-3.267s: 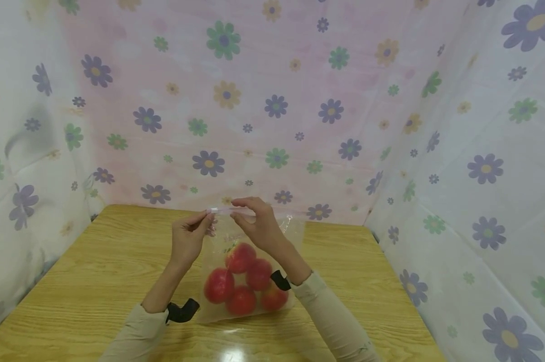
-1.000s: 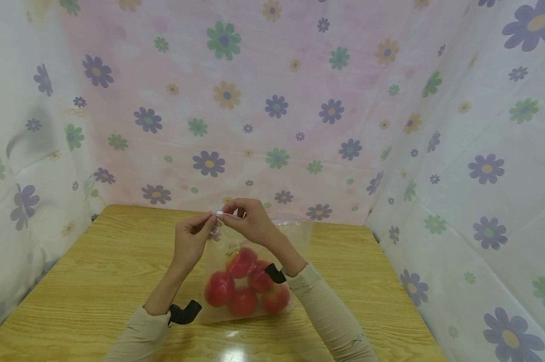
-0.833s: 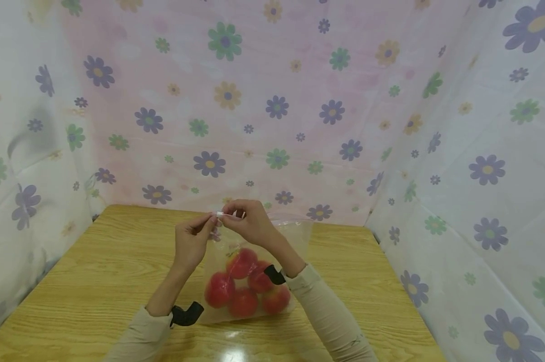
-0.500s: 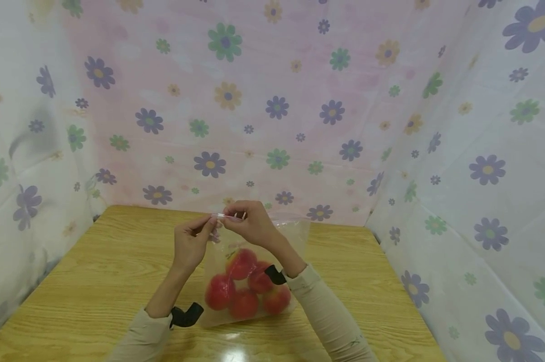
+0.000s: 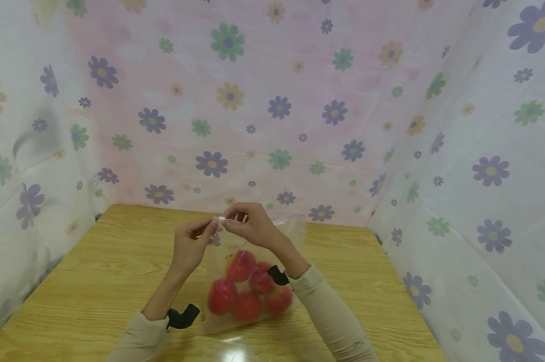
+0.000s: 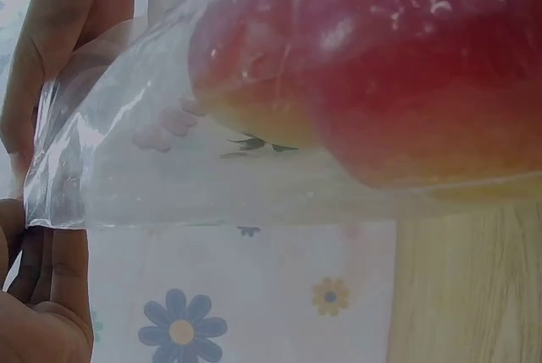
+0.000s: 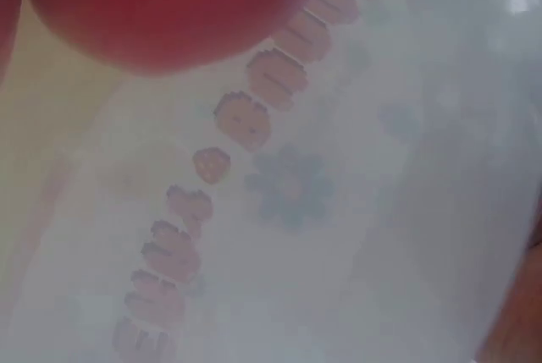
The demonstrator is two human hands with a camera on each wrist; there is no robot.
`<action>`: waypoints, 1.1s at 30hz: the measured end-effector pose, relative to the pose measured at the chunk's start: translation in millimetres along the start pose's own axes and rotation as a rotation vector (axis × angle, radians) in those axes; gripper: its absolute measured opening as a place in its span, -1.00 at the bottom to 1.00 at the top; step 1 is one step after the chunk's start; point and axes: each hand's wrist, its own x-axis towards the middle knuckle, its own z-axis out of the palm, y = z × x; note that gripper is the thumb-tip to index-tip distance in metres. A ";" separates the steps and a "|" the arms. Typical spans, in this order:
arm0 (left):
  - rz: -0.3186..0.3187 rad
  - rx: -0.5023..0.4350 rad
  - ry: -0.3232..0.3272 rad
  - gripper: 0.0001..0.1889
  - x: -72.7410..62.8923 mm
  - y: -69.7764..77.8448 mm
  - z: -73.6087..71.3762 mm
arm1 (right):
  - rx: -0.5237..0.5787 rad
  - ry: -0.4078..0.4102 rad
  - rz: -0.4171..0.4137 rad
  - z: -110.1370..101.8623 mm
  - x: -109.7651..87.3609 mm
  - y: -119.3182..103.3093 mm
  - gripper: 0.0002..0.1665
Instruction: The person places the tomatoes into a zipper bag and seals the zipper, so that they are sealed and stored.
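Observation:
A clear plastic zip bag [image 5: 295,234] with several round red-and-yellow, apple-like fruits [image 5: 222,296] inside stands on the table, leaning slightly. At its top left corner my left hand [image 5: 189,246] pinches the zip edge between thumb and fingertips. Just right of it, my right hand [image 5: 254,226] pinches the same edge by a small whitish zip piece [image 5: 221,218]. The left wrist view has the left hand [image 6: 42,321] low at left and the right hand [image 6: 76,8] above, the bag's corner between them. Pink lettering [image 7: 246,118] on the bag shows in the right wrist view.
The wood-grain table [image 5: 118,271] extends to both sides of the bag. Flower-patterned cloth [image 5: 272,125] encloses it at the back, left and right. A black wrist mount [image 5: 183,317] sits on the left wrist, another [image 5: 278,275] on the right, close to the bag.
Since the earliest frame, my right hand has moved left along the zip edge and meets the left fingertips. The bag's bottom left corner has shifted slightly toward me.

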 end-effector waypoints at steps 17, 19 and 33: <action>0.128 -0.031 0.019 -0.84 -3.3 -2.4 4.7 | -0.025 0.041 -0.067 2.4 -2.5 0.9 -0.91; 0.132 -0.026 0.025 -0.83 -4.5 -4.1 4.2 | -0.026 0.035 -0.064 2.7 -3.4 2.8 -0.91; 0.042 -0.101 0.046 -0.80 -6.7 -7.1 -4.2 | -0.020 0.030 -0.058 -0.4 -9.3 9.8 -0.90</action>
